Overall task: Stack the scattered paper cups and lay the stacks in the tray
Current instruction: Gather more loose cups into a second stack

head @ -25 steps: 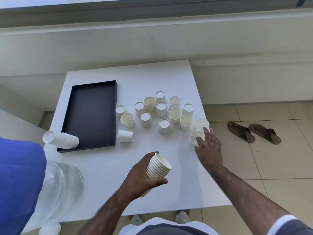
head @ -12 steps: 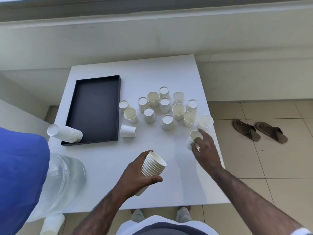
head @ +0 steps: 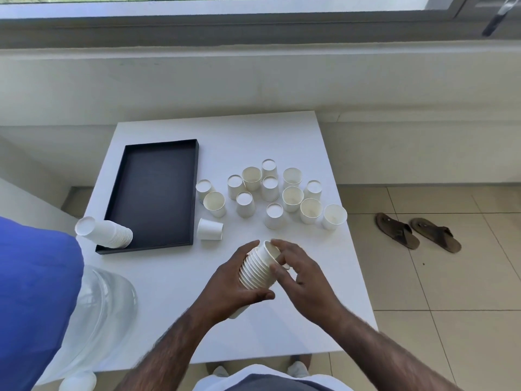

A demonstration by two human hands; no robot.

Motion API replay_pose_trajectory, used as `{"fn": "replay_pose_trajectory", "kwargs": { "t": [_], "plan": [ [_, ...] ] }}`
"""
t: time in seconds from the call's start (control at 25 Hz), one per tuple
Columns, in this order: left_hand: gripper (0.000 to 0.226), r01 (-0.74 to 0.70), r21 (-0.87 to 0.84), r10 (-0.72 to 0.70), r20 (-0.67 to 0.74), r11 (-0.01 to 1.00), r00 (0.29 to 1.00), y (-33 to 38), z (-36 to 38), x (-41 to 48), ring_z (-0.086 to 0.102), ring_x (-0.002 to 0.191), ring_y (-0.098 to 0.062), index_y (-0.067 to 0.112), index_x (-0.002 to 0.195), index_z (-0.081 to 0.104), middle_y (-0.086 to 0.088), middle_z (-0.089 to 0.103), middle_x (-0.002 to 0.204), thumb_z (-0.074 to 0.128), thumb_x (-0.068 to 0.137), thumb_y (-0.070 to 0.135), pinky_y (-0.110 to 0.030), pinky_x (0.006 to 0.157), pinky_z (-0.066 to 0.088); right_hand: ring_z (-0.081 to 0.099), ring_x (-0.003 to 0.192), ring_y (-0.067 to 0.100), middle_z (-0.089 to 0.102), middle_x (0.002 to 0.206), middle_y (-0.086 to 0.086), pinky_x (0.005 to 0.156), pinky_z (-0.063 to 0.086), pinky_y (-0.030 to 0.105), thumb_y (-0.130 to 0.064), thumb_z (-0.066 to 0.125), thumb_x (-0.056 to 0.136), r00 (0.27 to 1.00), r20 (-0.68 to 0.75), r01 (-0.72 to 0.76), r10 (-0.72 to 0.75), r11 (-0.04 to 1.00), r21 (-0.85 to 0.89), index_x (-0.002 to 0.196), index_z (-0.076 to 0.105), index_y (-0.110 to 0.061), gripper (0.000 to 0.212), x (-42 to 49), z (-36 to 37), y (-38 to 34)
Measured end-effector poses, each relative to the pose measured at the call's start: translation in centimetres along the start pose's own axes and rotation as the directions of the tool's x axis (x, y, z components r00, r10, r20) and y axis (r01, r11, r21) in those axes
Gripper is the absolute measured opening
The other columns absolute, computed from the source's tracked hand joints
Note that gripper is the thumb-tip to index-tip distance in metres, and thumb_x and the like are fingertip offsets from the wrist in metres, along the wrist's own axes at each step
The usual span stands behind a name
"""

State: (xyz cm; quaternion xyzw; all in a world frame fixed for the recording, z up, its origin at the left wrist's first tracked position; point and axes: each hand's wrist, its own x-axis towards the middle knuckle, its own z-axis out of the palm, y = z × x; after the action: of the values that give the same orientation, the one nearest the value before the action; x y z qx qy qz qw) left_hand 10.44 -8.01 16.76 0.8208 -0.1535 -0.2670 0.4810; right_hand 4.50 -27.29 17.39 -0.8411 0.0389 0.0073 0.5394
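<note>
My left hand (head: 225, 289) grips a stack of white paper cups (head: 253, 272) above the near part of the white table (head: 296, 142). My right hand (head: 301, 275) pinches the top cup (head: 267, 249), which sits in the mouth of that stack. Several loose white cups (head: 275, 215) stand scattered mid-table, some upright, some upside down. One cup (head: 210, 229) lies on its side by the tray. The black tray (head: 153, 190) is at the left, with another cup stack (head: 105, 232) lying across its near-left corner.
A large clear water bottle (head: 101, 306) and blue cloth (head: 33, 292) sit at the near left. A pair of brown sandals (head: 417, 231) lies on the tiled floor to the right. A low wall and window run behind the table.
My right hand lifted a cup from the table's right edge and brought it left onto the stack in my left hand. The camera tilted up slightly.
</note>
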Motion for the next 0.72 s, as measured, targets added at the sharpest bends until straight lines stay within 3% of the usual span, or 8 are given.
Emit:
{"fn": "replay_pose_trajectory", "kwargs": {
  "t": [0.08,0.16,0.24,0.36,0.44,0.56,0.64,0.72],
  "plan": [
    [0.106,-0.023,-0.001,0.023,0.007,1.000,1.000,0.4,0.0,0.0,0.065,0.112,-0.004,0.060,0.149,0.031,0.025,0.062,0.131,0.095,0.066,0.047,-0.025,0.092,0.057,0.050,0.134,0.002,0.054,0.146,-0.017,0.106,0.041,0.022,-0.048,0.044,0.104,0.992,0.122,-0.021,0.019,1.000,0.021,0.129,0.062,-0.028,0.037,-0.6,0.9,0.2],
    [0.105,-0.030,0.000,0.030,-0.002,1.000,1.000,0.3,-0.2,-0.2,0.065,0.111,-0.007,0.063,0.148,0.029,0.023,0.061,0.133,0.094,0.067,0.047,-0.025,0.090,0.057,0.052,0.134,0.004,0.057,0.144,-0.016,0.108,0.042,0.021,-0.055,0.038,0.103,0.996,0.083,-0.042,0.034,0.994,0.100,0.139,0.058,-0.026,0.051,-0.5,1.2,0.7],
    [0.097,0.002,-0.048,-0.004,-0.033,0.999,0.999,0.0,-0.7,-0.6,0.068,0.105,-0.009,0.061,0.143,0.037,0.022,0.064,0.125,0.093,0.066,0.047,-0.026,0.086,0.059,0.060,0.121,0.003,0.065,0.131,-0.012,0.098,0.047,0.023,-0.053,0.046,0.099,0.990,-0.122,-0.059,0.075,0.990,0.132,0.129,0.064,-0.021,0.048,1.0,0.5,1.6],
    [0.087,0.077,-0.269,-0.107,-0.098,0.960,0.989,-0.7,-1.1,-1.0,0.071,0.099,-0.013,0.049,0.133,0.047,0.016,0.068,0.114,0.091,0.059,0.048,-0.029,0.081,0.061,0.063,0.112,0.017,0.063,0.128,0.001,0.093,0.049,0.034,-0.036,0.069,0.093,0.860,-0.457,-0.252,0.226,0.968,0.004,0.132,0.059,-0.014,0.046,4.9,-2.4,6.9],
    [0.085,0.101,-0.515,-0.213,-0.163,0.851,0.963,-1.2,-0.9,-0.9,0.069,0.106,-0.022,0.035,0.132,0.052,0.003,0.070,0.119,0.091,0.057,0.046,-0.034,0.087,0.058,0.059,0.121,0.028,0.059,0.135,0.010,0.099,0.049,0.042,-0.029,0.079,0.087,0.731,-0.558,-0.451,0.393,0.892,0.036,0.142,0.049,-0.011,0.065,7.4,-5.0,11.6],
    [0.091,0.091,-0.806,-0.369,-0.165,0.585,0.915,-1.8,-0.7,-0.7,0.068,0.103,-0.023,0.023,0.138,0.057,-0.008,0.069,0.119,0.093,0.060,0.051,-0.042,0.088,0.057,0.049,0.137,0.034,0.049,0.150,0.015,0.107,0.046,0.049,-0.035,0.089,0.073,0.571,-0.501,-0.648,0.651,0.732,0.211,0.154,0.031,-0.012,0.102,9.6,-7.4,17.3],
    [0.074,0.075,-0.894,-0.459,-0.153,0.441,0.875,-1.9,-0.8,-0.6,0.069,0.097,-0.023,0.021,0.139,0.058,-0.008,0.070,0.111,0.084,0.076,0.051,-0.040,0.082,0.059,0.047,0.139,0.034,0.046,0.154,0.012,0.109,0.045,0.051,-0.035,0.094,0.068,0.554,-0.454,-0.680,0.698,0.694,0.237,0.156,0.027,-0.013,0.112,10.5,-7.5,20.3],
    [0.059,0.055,-0.934,-0.519,-0.146,0.353,0.842,-2.0,-0.8,-0.6,0.070,0.093,-0.022,0.019,0.134,0.060,-0.006,0.073,0.104,0.069,0.084,0.047,-0.042,0.082,0.057,0.051,0.134,0.035,0.053,0.144,0.009,0.104,0.049,0.052,-0.039,0.095,0.061,0.567,-0.447,-0.684,0.692,0.698,0.213,0.148,0.036,-0.016,0.108,11.2,-7.2,22.3]
  ]
}}
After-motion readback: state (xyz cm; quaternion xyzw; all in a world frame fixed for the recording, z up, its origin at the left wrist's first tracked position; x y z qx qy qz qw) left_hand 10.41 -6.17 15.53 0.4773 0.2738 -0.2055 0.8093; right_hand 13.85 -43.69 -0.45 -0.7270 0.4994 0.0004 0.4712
